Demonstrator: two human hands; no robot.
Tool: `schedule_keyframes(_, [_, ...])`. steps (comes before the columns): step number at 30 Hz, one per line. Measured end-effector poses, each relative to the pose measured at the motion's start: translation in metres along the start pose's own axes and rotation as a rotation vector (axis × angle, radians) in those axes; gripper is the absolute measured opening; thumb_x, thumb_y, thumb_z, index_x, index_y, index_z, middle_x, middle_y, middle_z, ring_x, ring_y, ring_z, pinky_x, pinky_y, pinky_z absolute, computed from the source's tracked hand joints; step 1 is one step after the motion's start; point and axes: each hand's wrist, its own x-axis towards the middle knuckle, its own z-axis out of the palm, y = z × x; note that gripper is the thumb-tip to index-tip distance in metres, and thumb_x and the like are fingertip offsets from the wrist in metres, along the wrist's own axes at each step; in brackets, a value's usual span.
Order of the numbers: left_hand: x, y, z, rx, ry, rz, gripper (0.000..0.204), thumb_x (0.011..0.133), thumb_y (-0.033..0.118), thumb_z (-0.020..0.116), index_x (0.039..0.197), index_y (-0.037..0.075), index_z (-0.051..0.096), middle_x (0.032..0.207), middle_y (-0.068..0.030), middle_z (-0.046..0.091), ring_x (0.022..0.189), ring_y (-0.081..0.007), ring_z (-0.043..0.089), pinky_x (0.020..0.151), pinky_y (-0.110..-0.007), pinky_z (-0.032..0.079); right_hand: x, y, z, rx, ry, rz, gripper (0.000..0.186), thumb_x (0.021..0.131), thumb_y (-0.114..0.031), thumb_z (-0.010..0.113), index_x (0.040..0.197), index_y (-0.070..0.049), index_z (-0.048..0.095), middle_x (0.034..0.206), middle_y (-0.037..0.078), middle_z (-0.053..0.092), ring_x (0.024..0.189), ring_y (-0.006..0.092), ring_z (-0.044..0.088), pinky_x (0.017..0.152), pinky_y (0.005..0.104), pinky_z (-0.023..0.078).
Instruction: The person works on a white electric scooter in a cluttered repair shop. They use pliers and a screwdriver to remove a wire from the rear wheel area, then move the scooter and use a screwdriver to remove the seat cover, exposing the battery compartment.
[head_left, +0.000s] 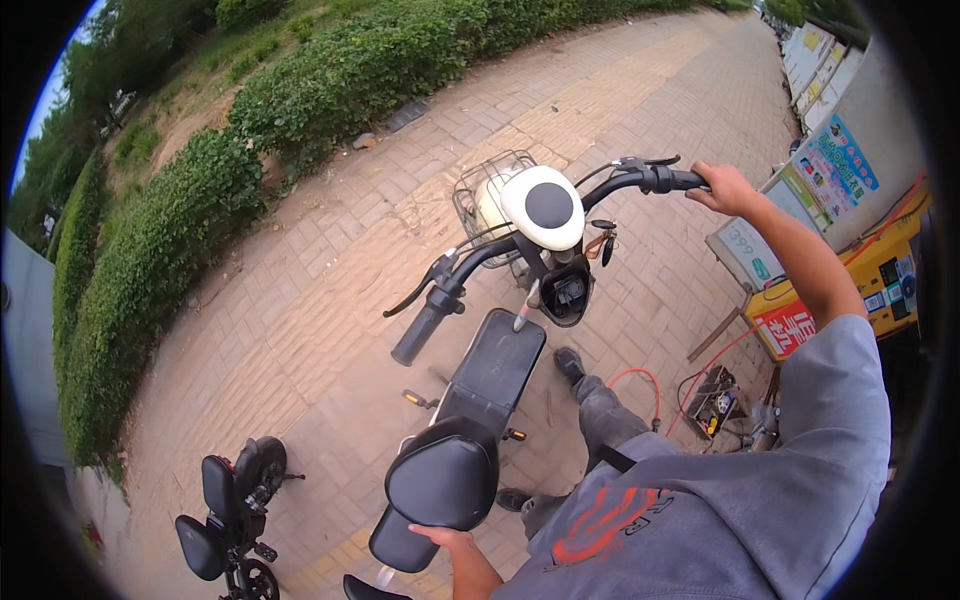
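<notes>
A white electric scooter [543, 207] stands on the paving in front of me, its handlebars turned slightly. My right hand [722, 190] is closed round the black right handlebar grip, with the brake lever [655, 160] ahead of it. The black left grip [418, 335] has no hand on it. Low in the view, my left hand [450, 541] holds the black rear seat [402, 540] at its right edge, just behind the saddle [442, 482]. Part of that hand's fingers is hidden. The footboard [497, 365] lies beside my legs.
A small black bike [235, 510] stands at lower left. Hedges [165, 280] line the far side of the paving. To my right are a tool crate [715, 403], red hoses [640, 372], a yellow cabinet [880, 290] and sign boards [835, 175].
</notes>
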Motion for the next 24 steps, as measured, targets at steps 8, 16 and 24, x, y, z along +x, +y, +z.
schedule_keyframes(8, [-0.008,-0.075,0.108,0.169,0.277,0.116,0.087,0.087,0.070,0.031,0.138,0.000,0.037,0.139,-0.0151,0.042,0.124,-0.0311,0.043,0.105,-0.039,0.034,0.183,0.080,0.025,0.088,0.077,-0.164,0.033,0.081,-0.031,0.064,0.090,-0.003,0.048,0.076,0.020,0.057,0.076,0.0411,0.055,0.065,0.0459,0.042])
schedule_keyframes(16, [-0.028,0.003,0.101,1.964,0.556,0.440,0.055,0.081,0.040,0.060,0.126,0.009,0.054,0.143,-0.0116,0.038,0.136,-0.0305,0.027,0.110,-0.057,0.011,0.266,0.127,0.073,0.485,-0.243,0.037,0.027,0.073,-0.016,0.065,0.089,-0.002,0.048,0.066,0.013,0.054,0.059,0.0272,0.059,0.054,0.0386,0.046])
schedule_keyframes(24, [-0.020,-0.007,0.116,2.375,0.186,0.550,0.055,0.084,0.050,0.051,0.129,0.020,0.054,0.150,0.0002,0.027,0.142,-0.0251,0.011,0.108,-0.065,0.007,0.257,0.037,0.117,1.216,-0.411,0.389,0.016,0.076,-0.006,0.060,0.081,-0.004,0.045,0.061,0.006,0.051,0.043,0.0188,0.054,0.039,0.0346,0.047])
